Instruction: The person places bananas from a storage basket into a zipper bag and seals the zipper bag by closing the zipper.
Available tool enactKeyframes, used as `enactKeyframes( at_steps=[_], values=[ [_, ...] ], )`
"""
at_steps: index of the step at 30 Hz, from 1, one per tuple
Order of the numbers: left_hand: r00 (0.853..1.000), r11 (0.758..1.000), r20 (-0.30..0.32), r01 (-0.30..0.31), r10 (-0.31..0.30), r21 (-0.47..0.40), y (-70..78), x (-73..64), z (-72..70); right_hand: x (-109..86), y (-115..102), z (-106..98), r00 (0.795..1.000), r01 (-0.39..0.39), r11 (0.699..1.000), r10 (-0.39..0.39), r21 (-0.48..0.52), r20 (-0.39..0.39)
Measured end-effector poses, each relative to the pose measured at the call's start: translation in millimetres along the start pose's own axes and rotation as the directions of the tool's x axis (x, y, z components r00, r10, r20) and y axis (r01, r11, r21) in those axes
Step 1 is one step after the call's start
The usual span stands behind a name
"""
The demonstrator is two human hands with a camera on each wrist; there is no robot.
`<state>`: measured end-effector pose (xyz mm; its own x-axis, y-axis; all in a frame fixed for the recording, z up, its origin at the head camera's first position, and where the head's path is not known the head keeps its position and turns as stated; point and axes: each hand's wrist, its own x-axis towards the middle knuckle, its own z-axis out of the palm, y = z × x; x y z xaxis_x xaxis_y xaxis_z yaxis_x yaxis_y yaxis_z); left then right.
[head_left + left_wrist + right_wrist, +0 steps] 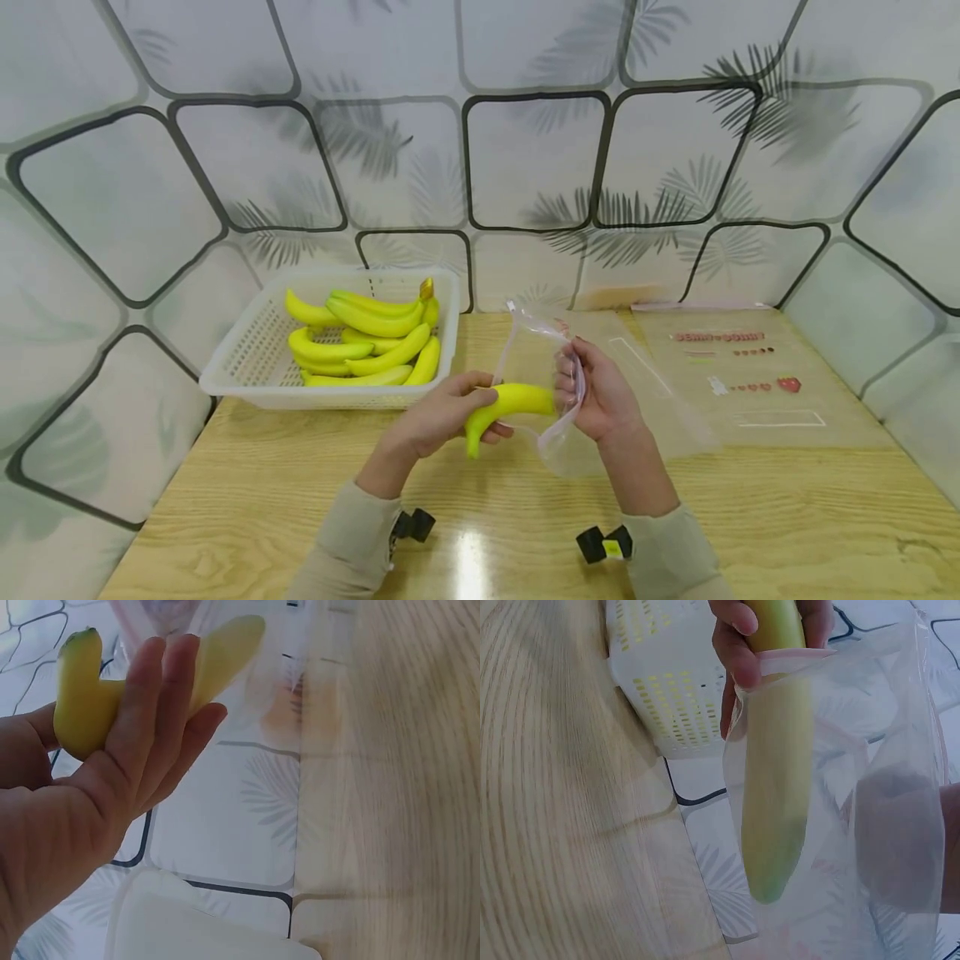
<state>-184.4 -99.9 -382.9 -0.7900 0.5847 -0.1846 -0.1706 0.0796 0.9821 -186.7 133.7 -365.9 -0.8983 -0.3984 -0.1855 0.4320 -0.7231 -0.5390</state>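
Observation:
My left hand (pixel 442 417) grips a yellow banana (pixel 517 400) near its stem end, thumb on top and fingers beneath. A clear zip bag (pixel 562 450) with a pinkish top edge hangs from my right hand (pixel 606 396), its fingers curled at the opened mouth. In the right wrist view, the far length of the banana (pixel 776 787) lies inside the bag (pixel 832 742), its greenish tip pointing down. The stem end of the banana (pixel 79 697) stands out of my left hand (pixel 131 750) in the left wrist view.
A white perforated plastic basket (pixel 322 400) holding several bananas (pixel 382 318) stands at the back left, close to the patterned backdrop (pixel 536 162). Flat at the right lies another clear bag (pixel 780 371) printed with hearts and lettering. The table (pixel 510 533) is wood-grained.

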Motion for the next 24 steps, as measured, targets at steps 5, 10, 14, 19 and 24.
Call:
enactKeyframes(
  at_steps=[5, 10, 14, 19, 24],
  values=[
    [0.998, 0.999, -0.053, -0.014, 0.016, 0.044, -0.1, 0.2, 5.5, -1.0, 0, -1, 1.0, -0.003, 1.0, 0.002, 0.025, 0.019],
    [0.995, 0.996, -0.079, -0.057, 0.062, 0.061, 4.0, -2.4, 9.3, -1.7, 0, -1, 1.0, -0.001, 0.999, 0.0, 0.032, 0.027],
    [0.99, 0.993, -0.091, -0.099, 0.105, 0.064, 6.7, -4.3, 10.8, -2.3, 0, 1, 0.999, -0.009, 0.998, 0.006, 0.055, 0.043],
    [0.982, 0.989, -0.133, -0.125, 0.135, 0.08, 9.7, -4.9, 12.6, -3.0, 1, 3, 0.998, -0.015, 0.997, 0.011, 0.082, 0.058],
    [0.978, 0.989, -0.161, -0.123, 0.136, 0.085, 9.8, -4.2, 13.3, -3.7, 1, 3, 0.996, -0.017, 0.995, 0.009, 0.094, 0.092]
  ],
)
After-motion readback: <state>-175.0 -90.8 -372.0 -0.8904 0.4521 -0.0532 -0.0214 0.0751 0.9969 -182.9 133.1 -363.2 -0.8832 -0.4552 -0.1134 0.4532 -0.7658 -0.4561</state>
